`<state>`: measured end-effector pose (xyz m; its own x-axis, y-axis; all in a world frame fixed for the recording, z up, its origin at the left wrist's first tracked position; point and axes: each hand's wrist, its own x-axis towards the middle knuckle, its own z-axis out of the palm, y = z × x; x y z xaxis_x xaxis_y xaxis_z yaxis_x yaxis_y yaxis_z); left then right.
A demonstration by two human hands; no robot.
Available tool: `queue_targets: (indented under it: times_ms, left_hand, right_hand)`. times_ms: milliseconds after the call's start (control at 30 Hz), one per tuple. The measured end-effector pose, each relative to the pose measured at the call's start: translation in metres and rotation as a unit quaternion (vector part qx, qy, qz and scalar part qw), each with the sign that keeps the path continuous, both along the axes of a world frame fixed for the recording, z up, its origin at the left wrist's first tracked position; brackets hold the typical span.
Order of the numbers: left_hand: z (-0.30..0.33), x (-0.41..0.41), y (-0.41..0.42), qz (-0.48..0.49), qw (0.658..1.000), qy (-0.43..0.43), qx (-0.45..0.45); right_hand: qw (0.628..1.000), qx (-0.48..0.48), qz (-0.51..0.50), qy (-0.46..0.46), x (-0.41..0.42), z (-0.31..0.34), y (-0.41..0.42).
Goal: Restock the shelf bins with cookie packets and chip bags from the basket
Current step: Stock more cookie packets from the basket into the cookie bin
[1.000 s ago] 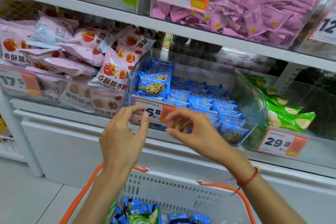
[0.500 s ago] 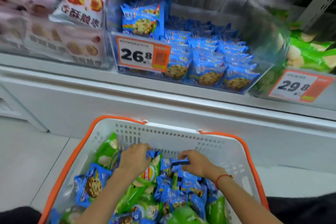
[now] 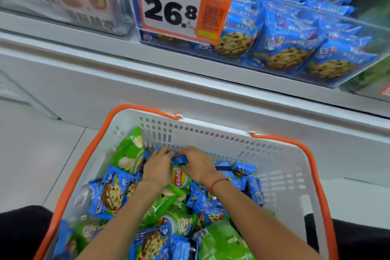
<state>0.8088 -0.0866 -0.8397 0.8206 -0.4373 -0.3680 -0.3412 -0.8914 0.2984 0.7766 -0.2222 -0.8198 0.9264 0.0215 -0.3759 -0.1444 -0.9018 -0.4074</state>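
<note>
Left hand [image 3: 158, 164] and right hand [image 3: 197, 164] grip a blue cookie packet [image 3: 179, 160] inside basket [image 3: 280, 167].

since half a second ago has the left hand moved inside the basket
Yes. The left hand has shifted toward the right hand, nearer the basket's far wall; both now meet on one blue packet.

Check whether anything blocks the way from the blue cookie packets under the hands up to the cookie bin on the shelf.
Nothing visible does. Both hands, left and right, are on blue cookie packets in the basket; the cookie bin sits above with open space between.
</note>
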Motion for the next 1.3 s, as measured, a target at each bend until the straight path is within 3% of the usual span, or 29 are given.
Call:
queue_targets:
  times_ms: [167, 300, 433, 633, 800, 1000, 1067, 1167, 1300]
  left_hand:
    - [0.008, 0.002, 0.005, 0.017, 0.999, 0.042, -0.017]
    - [0.021, 0.001, 0.004, 0.062, 0.988, 0.094, -0.105]
    - [0.049, 0.011, -0.005, 0.100, 0.972, 0.104, -0.186]
    - [0.129, 0.042, -0.008, 0.024, 0.962, 0.222, -0.157]
    - [0.220, 0.035, -0.010, 0.071, 0.920, 0.173, -0.345]
    - [0.274, -0.004, -0.001, -0.084, 0.932, 0.103, -0.337]
    - [0.272, -0.010, -0.004, -0.078, 0.913, 0.067, -0.394]
    - [0.269, -0.014, -0.010, 0.026, 0.862, 0.050, -0.503]
    - [0.270, -0.015, -0.010, 0.150, 0.791, 0.171, -0.568]
  right_hand:
    - [0.997, -0.067, 0.012, -0.037, 0.004, 0.006, 0.005]
    - [0.997, -0.069, 0.014, -0.039, -0.003, 0.033, -0.020]
    - [1.000, -0.022, 0.014, 0.014, -0.009, 0.081, -0.049]
    - [0.996, 0.044, 0.021, 0.078, 0.001, 0.173, -0.055]
    - [0.981, 0.137, -0.070, 0.119, -0.001, 0.243, -0.061]
    - [0.928, 0.323, -0.179, 0.055, -0.017, 0.286, -0.064]
    - [0.897, 0.385, -0.213, 0.048, -0.020, 0.294, -0.063]
    - [0.851, 0.472, -0.230, 0.024, -0.025, 0.307, -0.057]
    - [0.893, 0.384, -0.214, -0.101, -0.026, 0.318, -0.048]
